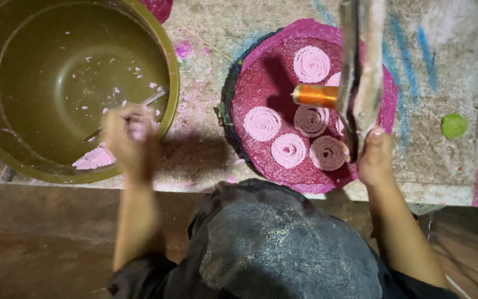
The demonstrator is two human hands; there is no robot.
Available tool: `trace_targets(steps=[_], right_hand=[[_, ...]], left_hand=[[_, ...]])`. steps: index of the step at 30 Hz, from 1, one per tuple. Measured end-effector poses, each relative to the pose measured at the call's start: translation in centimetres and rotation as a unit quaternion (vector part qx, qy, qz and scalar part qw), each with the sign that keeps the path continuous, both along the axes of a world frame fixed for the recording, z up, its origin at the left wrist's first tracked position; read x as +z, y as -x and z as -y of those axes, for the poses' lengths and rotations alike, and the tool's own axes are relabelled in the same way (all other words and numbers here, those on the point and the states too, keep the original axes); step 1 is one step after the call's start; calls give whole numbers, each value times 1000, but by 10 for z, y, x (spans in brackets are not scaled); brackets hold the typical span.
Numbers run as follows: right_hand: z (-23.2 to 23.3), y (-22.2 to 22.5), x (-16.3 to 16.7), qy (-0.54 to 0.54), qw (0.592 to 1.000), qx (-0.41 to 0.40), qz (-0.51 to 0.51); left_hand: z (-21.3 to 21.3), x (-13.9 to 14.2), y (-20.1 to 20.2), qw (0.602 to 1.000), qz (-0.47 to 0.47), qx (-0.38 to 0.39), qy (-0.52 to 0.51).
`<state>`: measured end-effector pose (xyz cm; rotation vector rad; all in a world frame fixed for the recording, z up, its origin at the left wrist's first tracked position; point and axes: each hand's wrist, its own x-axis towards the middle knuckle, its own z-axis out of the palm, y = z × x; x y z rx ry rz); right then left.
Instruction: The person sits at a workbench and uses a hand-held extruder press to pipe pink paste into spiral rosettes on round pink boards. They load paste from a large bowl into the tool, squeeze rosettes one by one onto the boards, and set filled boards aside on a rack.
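Left hand: the left hand (pixel 127 138) is reaching over the rim of the big green bowl (pixel 170 72). It is closing its fingers around the end of a thin metal spoon (pixel 139 108) that is lying inside the bowl.
Right hand: the right hand (pixel 374 158) is gripping the long metal handles of a press tool (pixel 360 72) and holding it up above the round mat.
Press tool: an orange tube (pixel 315 95) is sticking out sideways from it.
Pink spirals: the pink spirals (pixel 289 149) are sitting on the dark pink mat (pixel 261 88), close beside each other.
Bowl: bits of pink dough (pixel 94 159) are sticking to its wall near the left hand.
Table: the stone table (pixel 443 166) is showing pink and blue marks, and a small green spot (pixel 453 125) is sitting well away from the mat.
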<state>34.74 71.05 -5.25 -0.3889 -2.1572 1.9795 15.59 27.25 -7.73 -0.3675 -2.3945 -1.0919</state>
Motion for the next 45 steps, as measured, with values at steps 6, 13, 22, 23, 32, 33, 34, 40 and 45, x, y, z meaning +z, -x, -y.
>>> trace_targets(steps=[6,13,22,23,32,33,34,40,45], right_hand=[[-15,5,3,75,997,-6,-10],[-5,41,68,-161,980,111,24],[38,71,212,-562,710,361,-222],[35,75,223,-566,677,391,-261],[46,0,183,-197,749,623,-111],[47,-3,174,-158,749,635,-102],[47,-4,168,-120,749,645,-93],[63,5,166,-83,743,656,-105],[90,65,200,-473,667,448,-362]], left_hand=[[84,2,39,801,376,88,457],[-51,76,25,974,85,-190,88],[-181,171,-32,700,307,-631,133],[-175,181,-37,679,342,-631,153],[-115,225,-119,694,337,-562,299],[-108,222,-125,720,345,-543,260],[-101,215,-129,744,350,-524,220],[-29,116,-119,789,413,-345,297],[118,72,-47,825,500,-250,-78]])
